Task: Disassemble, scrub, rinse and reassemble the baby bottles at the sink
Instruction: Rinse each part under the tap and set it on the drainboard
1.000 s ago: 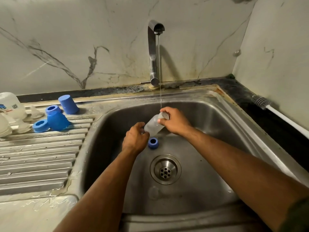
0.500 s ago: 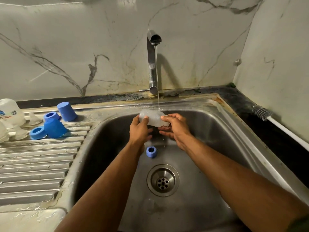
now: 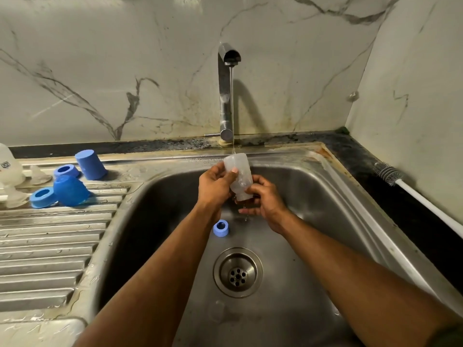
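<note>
Over the steel sink, under the tap, a clear bottle is held inverted, long axis near upright, base toward 12 o'clock, neck toward 6, water striking its base. The left hand has its grip wrapped round the body; the right hand has its grip pinching the neck. One blue ring lies in the basin. At 9 o'clock the ribbed drainboard carries two blue caps, two blue rings and clear teats. One brush rests at 3 o'clock on the dark table. Marble walls.
</note>
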